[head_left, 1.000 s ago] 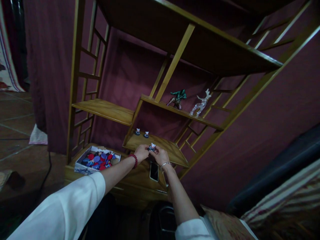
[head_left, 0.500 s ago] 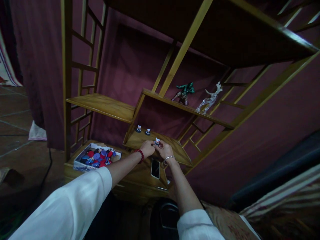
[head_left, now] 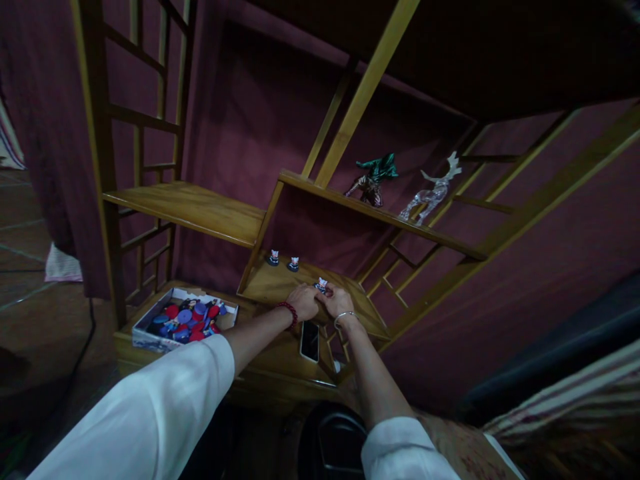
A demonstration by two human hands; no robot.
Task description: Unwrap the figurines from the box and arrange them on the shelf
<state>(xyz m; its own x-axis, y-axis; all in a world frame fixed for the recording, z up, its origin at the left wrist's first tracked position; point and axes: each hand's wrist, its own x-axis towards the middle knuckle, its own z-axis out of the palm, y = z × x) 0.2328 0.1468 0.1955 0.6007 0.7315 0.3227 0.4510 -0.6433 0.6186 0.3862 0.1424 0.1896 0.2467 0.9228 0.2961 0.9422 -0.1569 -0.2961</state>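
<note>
A small cat-like figurine [head_left: 322,285], white-headed with a dark base, is at the lower wooden shelf [head_left: 270,285], between my fingers. My left hand [head_left: 303,301], a red bead bracelet at its wrist, has its fingers closed at the figurine's left and near side. From the right, my right hand [head_left: 337,301], wearing a silver bangle, pinches it too. My fingers partly cover its base, so I cannot tell whether it rests on the board. Two similar figurines, a left one [head_left: 273,258] and a right one [head_left: 293,265], stand upright farther left on this shelf.
An open box [head_left: 145,330] of red and blue pieces stands at lower left. A phone [head_left: 310,341] lies below my hands. On the upper shelf are a green-and-bronze figure [head_left: 373,180] and a clear deer [head_left: 433,193]. A wooden post [head_left: 370,87] rises above.
My hands and the figurine have shifted slightly right along the shelf. My left hand now sits lower against the figurine. The camera view has moved a little closer.
</note>
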